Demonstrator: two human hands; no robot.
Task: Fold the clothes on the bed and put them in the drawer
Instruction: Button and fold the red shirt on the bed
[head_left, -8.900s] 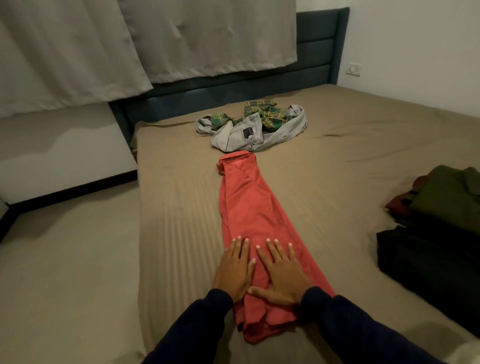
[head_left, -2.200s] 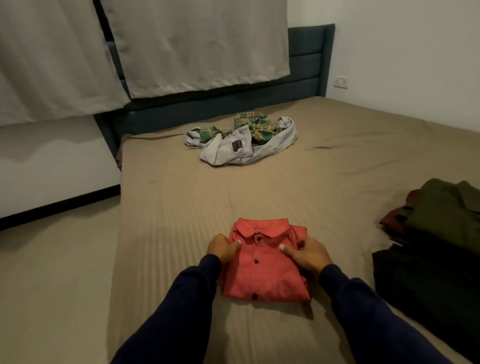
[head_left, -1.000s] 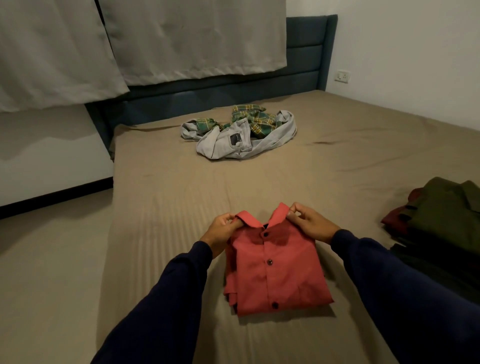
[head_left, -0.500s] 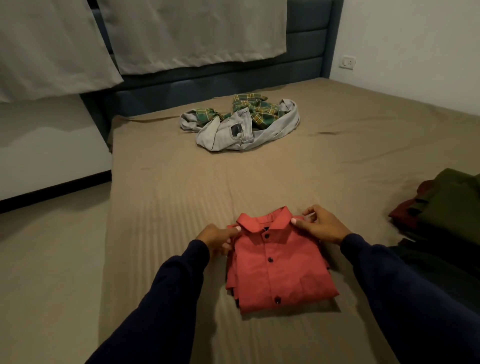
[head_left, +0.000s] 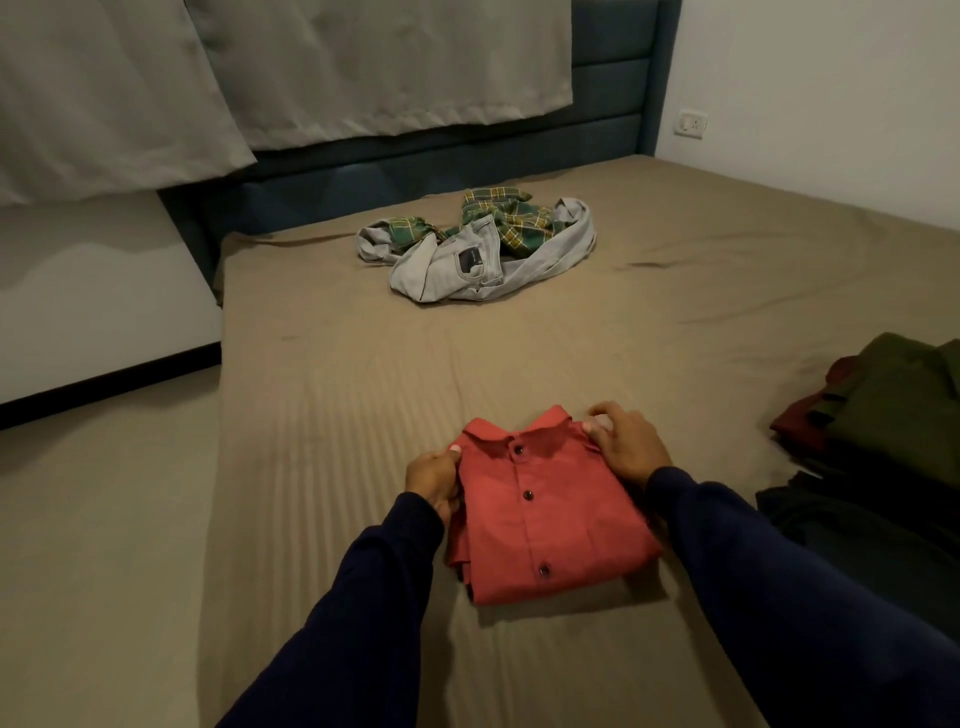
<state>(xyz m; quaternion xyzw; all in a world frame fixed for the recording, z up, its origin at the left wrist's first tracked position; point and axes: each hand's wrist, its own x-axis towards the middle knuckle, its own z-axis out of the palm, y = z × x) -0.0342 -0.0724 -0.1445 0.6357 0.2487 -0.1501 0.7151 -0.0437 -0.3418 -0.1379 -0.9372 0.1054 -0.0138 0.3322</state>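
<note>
A folded red button-up cotton shirt (head_left: 545, 514) lies on the tan-sheeted bed (head_left: 322, 395). The left hand (head_left: 432, 480) grips its left edge with curled fingers. The right hand (head_left: 626, 441) pinches its right shoulder.

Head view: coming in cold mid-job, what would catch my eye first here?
The folded red shirt near the front of the bed, with the left hand gripping its left edge and the right hand pinching by the collar. Next, the unfolded heap near the headboard: gray jeans tangled with a green plaid shirt. At the right edge sits a stack of dark folded clothes.
</note>
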